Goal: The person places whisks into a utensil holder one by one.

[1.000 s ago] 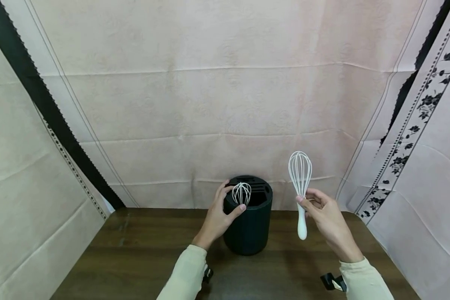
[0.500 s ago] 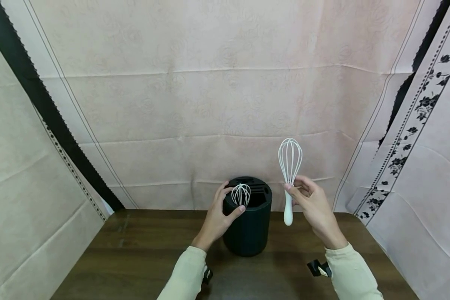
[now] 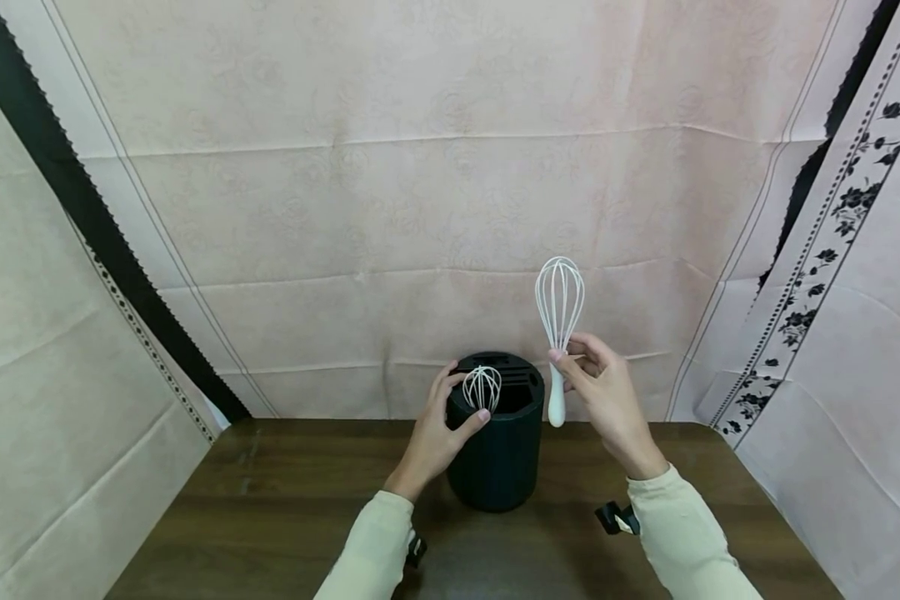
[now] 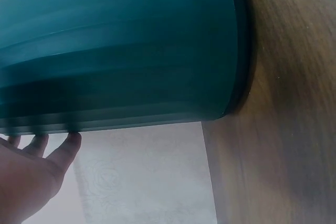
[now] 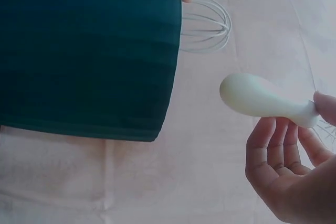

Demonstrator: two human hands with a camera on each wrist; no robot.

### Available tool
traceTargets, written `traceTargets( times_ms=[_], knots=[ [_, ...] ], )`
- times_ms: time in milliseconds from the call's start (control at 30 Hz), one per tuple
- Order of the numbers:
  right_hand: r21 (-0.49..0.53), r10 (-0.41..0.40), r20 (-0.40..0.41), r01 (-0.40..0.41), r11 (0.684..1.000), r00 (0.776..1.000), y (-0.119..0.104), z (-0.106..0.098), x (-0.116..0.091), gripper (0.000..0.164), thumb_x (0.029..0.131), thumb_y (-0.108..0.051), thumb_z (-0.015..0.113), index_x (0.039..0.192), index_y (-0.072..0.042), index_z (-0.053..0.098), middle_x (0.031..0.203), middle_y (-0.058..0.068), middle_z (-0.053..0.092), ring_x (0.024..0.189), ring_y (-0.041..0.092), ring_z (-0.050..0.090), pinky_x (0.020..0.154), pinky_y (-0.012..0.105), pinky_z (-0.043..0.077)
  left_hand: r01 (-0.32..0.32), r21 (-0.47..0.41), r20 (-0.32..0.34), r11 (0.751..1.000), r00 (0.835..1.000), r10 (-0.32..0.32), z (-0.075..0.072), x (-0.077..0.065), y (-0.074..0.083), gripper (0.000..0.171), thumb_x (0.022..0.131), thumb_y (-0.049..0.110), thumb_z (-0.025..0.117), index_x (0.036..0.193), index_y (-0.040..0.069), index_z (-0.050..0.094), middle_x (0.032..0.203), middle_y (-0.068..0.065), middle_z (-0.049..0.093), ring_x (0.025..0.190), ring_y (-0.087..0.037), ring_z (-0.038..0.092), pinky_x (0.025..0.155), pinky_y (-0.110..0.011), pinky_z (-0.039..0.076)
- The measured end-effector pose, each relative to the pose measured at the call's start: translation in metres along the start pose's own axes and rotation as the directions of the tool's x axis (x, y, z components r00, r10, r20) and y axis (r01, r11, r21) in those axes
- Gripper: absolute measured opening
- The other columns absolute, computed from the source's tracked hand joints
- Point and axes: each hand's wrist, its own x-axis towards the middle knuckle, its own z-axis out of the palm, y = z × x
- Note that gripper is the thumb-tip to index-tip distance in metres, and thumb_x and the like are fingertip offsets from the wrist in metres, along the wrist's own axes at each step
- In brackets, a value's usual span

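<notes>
A dark green, ribbed utensil holder (image 3: 495, 467) stands upright on the table, its top slotted and partly open. From its top pokes the white wire head of one whisk (image 3: 482, 386); that whisk's lower part is hidden inside. My left hand (image 3: 429, 442) holds the holder's left side near the rim, thumb in front and fingers farther back. In the left wrist view, fingertips (image 4: 72, 141) touch the ribbed wall. Right of the rim, my right hand (image 3: 611, 404) pinches a second white whisk (image 3: 557, 400) where handle meets wires. It is upright, wires up, its handle end (image 5: 247, 94) hanging free beside the opening.
The brown wooden table (image 3: 285, 517) spreads out around the holder. Behind it hangs a pale, creased cloth (image 3: 435, 208), with more cloth at both sides. A floral border (image 3: 858, 200) runs down the right side cloth.
My right hand has brought its whisk leftward and up, from well right of the holder to just beside its rim. The left hand and the holder have stayed put.
</notes>
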Motion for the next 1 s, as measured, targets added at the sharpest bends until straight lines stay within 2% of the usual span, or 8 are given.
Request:
traceTargets(
  times_ms=[333,533,767,867,1000],
  knots=[
    [0.07,-0.059,-0.036,0.061,0.996,0.998,-0.001,0.013,0.008,0.039,0.106,-0.02,0.067,0.139,0.0,0.061,0.12,0.019,0.065,0.096,0.012,0.065,0.082,0.026,0.057,-0.012,-0.048,0.021,0.999,1.0,0.013,-0.001,0.005,-0.001,0.059,0.099,0.046,0.071,0.152,0.033,0.046,0.173,0.012,0.021,0.158,-0.022,0.024,0.123,-0.065,0.024],
    [0.082,-0.078,-0.035,0.08,0.993,0.996,0.0,0.022,0.013,0.039,0.105,-0.017,0.069,0.139,0.002,0.062,0.118,0.023,0.067,0.095,0.012,0.067,0.085,0.027,0.058,-0.041,-0.091,0.003,0.995,0.999,0.042,0.0,0.007,-0.004,0.058,0.1,0.04,0.07,0.152,0.028,0.048,0.173,0.008,0.024,0.158,-0.024,0.026,0.123,-0.064,0.024],
    [0.014,-0.134,-0.071,0.135,0.991,0.988,0.009,0.034,0.016,0.032,0.104,-0.014,0.069,0.131,0.002,0.066,0.111,0.023,0.07,0.096,0.01,0.067,0.082,0.02,0.056,-0.079,-0.088,-0.023,0.993,0.997,0.077,0.001,0.007,-0.006,0.057,0.099,0.038,0.07,0.15,0.023,0.051,0.171,0.004,0.029,0.156,-0.026,0.03,0.123,-0.064,0.025],
    [-0.009,-0.146,-0.066,0.146,0.989,0.987,0.015,0.039,0.017,0.032,0.104,-0.017,0.069,0.131,0.0,0.066,0.112,0.021,0.071,0.101,0.017,0.068,0.085,0.018,0.055,-0.079,-0.082,-0.024,0.993,0.997,0.077,0.001,0.007,-0.007,0.057,0.099,0.039,0.07,0.15,0.023,0.051,0.171,0.006,0.028,0.156,-0.026,0.03,0.123,-0.063,0.026],
    [-0.049,-0.163,-0.062,0.16,0.986,0.985,0.024,0.043,0.016,0.033,0.103,-0.016,0.071,0.131,0.0,0.065,0.113,0.019,0.074,0.104,0.028,0.072,0.088,0.024,0.057,-0.086,-0.082,-0.023,0.993,0.996,0.084,0.002,0.007,-0.007,0.057,0.098,0.038,0.071,0.149,0.022,0.051,0.171,0.004,0.028,0.156,-0.027,0.031,0.123,-0.063,0.026]
  ],
)
